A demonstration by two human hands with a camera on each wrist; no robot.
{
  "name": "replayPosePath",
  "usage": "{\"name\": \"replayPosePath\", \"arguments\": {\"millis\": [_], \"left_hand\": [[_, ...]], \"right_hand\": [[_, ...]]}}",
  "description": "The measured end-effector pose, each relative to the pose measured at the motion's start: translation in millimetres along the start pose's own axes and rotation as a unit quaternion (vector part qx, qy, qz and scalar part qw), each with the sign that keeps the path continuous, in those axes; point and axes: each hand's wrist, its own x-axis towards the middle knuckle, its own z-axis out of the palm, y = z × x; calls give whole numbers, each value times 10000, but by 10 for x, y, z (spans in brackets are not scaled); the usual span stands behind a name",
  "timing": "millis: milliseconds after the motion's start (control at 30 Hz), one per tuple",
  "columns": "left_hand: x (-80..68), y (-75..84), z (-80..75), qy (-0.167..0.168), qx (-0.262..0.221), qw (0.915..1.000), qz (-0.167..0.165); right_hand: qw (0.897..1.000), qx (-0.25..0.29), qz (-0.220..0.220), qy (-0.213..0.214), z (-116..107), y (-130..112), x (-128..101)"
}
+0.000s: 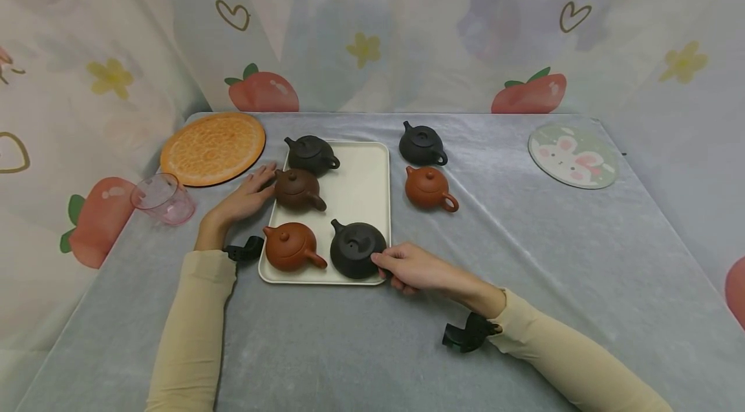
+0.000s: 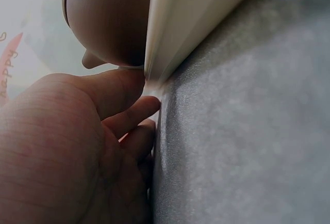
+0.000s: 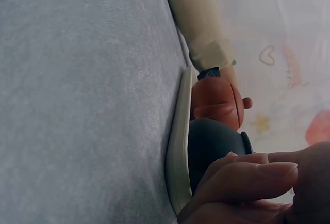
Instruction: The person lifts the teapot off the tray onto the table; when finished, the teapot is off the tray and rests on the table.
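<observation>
- The right hand [image 1: 416, 268] curls its fingers around the near black teapot [image 1: 356, 249] at the near right corner of the cream tray [image 1: 361, 189].
- The left hand [image 1: 244, 197] lies flat and relaxed on the tabletop [image 1: 524, 257], fingertips touching the tray's left rim beside the dark brown teapot [image 1: 298, 189].
- An orange-brown teapot [image 1: 290, 246] and another black teapot [image 1: 311, 154] also sit on the tray.
- Right of the tray stand a black teapot [image 1: 421, 144] and a reddish teapot [image 1: 431, 189].
</observation>
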Motion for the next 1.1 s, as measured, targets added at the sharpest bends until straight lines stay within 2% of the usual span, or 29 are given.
{"name": "replayPosePath", "arguments": {"millis": [567,967,1100], "left_hand": [[-4,-3,1,61,26,10000,-19],[20,-52,3,116,110,9996,250],[23,-51,3,94,114,9997,197]], "right_hand": [[9996,214,202,6,8,-16,-24],[9996,243,-5,-106,2,4,-31],[9997,187,-89,-100,-1,19,-32]]}}
